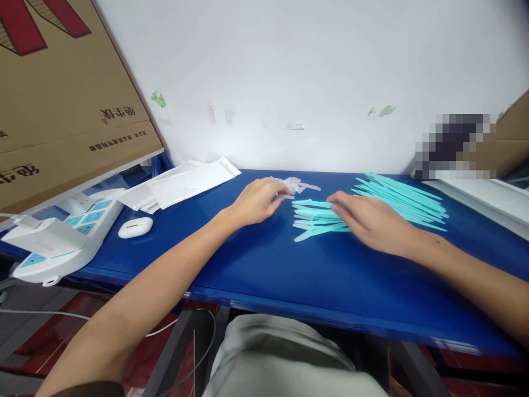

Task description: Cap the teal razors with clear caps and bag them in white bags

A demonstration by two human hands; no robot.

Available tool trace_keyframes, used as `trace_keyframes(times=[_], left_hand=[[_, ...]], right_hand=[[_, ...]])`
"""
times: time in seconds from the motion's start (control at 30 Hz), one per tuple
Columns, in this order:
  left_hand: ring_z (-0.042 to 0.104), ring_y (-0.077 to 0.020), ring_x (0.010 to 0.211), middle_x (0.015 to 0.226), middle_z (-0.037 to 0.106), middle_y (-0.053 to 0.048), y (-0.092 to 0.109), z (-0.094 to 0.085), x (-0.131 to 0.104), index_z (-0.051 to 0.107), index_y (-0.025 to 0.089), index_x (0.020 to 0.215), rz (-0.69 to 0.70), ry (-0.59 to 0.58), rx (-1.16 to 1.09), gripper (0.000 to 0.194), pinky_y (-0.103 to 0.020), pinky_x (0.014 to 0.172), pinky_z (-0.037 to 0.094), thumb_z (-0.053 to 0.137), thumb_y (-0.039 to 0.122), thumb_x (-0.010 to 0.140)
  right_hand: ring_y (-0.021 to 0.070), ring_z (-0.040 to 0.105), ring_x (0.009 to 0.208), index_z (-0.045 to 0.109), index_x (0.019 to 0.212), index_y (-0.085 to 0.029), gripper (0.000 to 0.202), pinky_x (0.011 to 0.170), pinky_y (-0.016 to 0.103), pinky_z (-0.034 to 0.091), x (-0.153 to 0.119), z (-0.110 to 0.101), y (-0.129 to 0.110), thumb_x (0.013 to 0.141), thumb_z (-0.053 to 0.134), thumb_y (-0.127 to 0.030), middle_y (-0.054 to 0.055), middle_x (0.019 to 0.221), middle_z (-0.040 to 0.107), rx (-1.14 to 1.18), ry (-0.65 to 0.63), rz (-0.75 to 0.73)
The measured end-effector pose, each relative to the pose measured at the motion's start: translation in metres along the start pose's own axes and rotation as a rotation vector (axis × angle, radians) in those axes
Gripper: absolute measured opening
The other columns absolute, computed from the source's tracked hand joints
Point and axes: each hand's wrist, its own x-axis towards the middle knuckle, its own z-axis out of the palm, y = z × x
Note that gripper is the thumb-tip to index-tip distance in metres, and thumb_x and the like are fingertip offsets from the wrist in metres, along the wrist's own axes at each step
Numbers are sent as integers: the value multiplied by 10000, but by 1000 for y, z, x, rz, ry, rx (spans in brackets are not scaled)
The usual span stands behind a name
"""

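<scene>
My left hand (259, 201) is at the near left edge of a small pile of translucent whitish pieces (294, 184). Its fingers are curled, with thumb and fingertips close together; whatever lies between them is too small to make out. My right hand (370, 220) has its fingers closed around the right part of a thin turquoise stick (314, 203), the farthest in a row of several. The left ends of these sticks look pale. Behind and right of this hand, a larger bundle of turquoise sticks (403, 198) lies on the blue table (256, 259), partly hidden by the hand.
On the left are white flat bags (185, 184), a white earphone case (135, 227) and a power strip (99, 220) with a charger (47, 237). A big cardboard box (74, 88) leans behind them. A white wall (268, 82) closes the back. A white tray-like object (491, 201) stands at right.
</scene>
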Motion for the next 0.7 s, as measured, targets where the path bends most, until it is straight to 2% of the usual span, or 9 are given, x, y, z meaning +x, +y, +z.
trace_keyframes(times=[0.1, 0.2, 0.27, 0.43, 0.7], left_hand=[[680, -192, 913, 1024, 758, -21, 1, 2, 0, 694, 204, 1059, 9, 33, -36, 155, -314, 808, 467, 587, 182, 949], [697, -186, 913, 990, 772, 1, 3, 3, -1, 671, 220, 1139, 15, 91, -55, 208, -322, 834, 470, 622, 194, 939], [701, -179, 907, 977, 776, 6, 5, 3, -1, 672, 223, 1137, 23, 130, -58, 208, -321, 840, 471, 643, 201, 932], [691, -168, 861, 962, 768, 5, 7, 2, 0, 708, 216, 973, 41, 165, -77, 82, -299, 783, 471, 702, 199, 893], [667, -161, 819, 936, 768, 2, 9, 2, 1, 725, 212, 965, 74, 200, -151, 86, -292, 750, 476, 717, 192, 882]], right_hand=[[236, 589, 644, 534, 1122, -226, 320, 603, 336, 347, -1, -2, -2, 1033, 293, -416, 24, 694, 634, 6, -10, 68], [221, 549, 604, 526, 1021, -240, 283, 588, 328, 315, 0, -5, -6, 1013, 305, -417, 0, 624, 578, 46, -18, 131], [212, 533, 596, 521, 957, -244, 278, 586, 326, 309, 1, -7, -8, 1001, 306, -414, -7, 607, 559, 91, -32, 177], [201, 523, 602, 520, 887, -247, 261, 592, 328, 300, 3, -9, -10, 979, 331, -401, -12, 613, 552, 164, -39, 242], [212, 510, 575, 518, 896, -247, 231, 588, 334, 283, 2, -13, -10, 964, 344, -383, -12, 564, 522, 142, 36, 239]])
